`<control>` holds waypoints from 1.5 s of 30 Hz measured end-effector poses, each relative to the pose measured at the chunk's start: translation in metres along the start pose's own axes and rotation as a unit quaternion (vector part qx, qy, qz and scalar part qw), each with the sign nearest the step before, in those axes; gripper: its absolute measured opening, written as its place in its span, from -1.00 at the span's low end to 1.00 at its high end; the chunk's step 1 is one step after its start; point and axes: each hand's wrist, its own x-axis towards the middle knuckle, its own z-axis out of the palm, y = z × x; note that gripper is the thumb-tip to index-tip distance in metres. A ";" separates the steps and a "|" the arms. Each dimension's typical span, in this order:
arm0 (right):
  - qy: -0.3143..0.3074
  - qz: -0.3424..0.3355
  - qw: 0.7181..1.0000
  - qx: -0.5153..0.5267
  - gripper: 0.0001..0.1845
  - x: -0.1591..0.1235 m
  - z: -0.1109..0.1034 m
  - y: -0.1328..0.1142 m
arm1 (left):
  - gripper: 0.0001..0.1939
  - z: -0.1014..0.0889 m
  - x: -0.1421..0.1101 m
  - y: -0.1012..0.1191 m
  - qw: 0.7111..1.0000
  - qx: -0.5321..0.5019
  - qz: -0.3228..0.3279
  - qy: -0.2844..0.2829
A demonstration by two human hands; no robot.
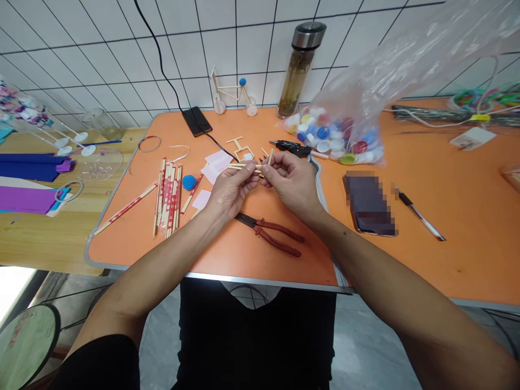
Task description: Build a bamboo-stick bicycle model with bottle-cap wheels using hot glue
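Note:
Over the orange table my left hand (pixel 228 190) pinches thin wooden sticks (pixel 235 166) between thumb and fingers. My right hand (pixel 296 181) meets it, its thumb and index closed on a short wooden stick (pixel 270 157) that stands up at an angle against the others. Whether the pieces are joined, I cannot tell. Just behind the hands lies a small frame of glued sticks (pixel 242 150). A black glue gun (pixel 290 147) rests beyond my right hand. Below the hands are pliers (pixel 280 233) with red handles, their jaws toward my left wrist.
Chopsticks in red wrappers (pixel 168 200), a blue bottle cap (pixel 189 182) and pink paper pieces (pixel 217 164) lie left. At the back stand a small stick bicycle (pixel 231 95), a tea bottle (pixel 300 70) and a bag of caps (pixel 337 132). Rightward are a phone (pixel 369 206) and pen (pixel 422 215).

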 end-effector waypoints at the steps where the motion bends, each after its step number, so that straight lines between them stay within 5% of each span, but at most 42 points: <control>1: 0.001 0.001 1.000 0.004 -0.55 0.000 0.000 0.000 | -0.89 0.000 0.000 0.000 1.000 -0.001 0.001 -0.001; 24: -0.023 0.017 0.999 0.020 -0.29 0.005 -0.010 -0.002 | -0.85 -0.008 0.006 0.000 0.999 0.020 0.028 -0.023; 45: -0.020 0.021 0.999 0.031 -0.33 0.006 -0.011 -0.003 | -0.94 -0.013 0.009 0.000 0.999 0.024 0.019 -0.033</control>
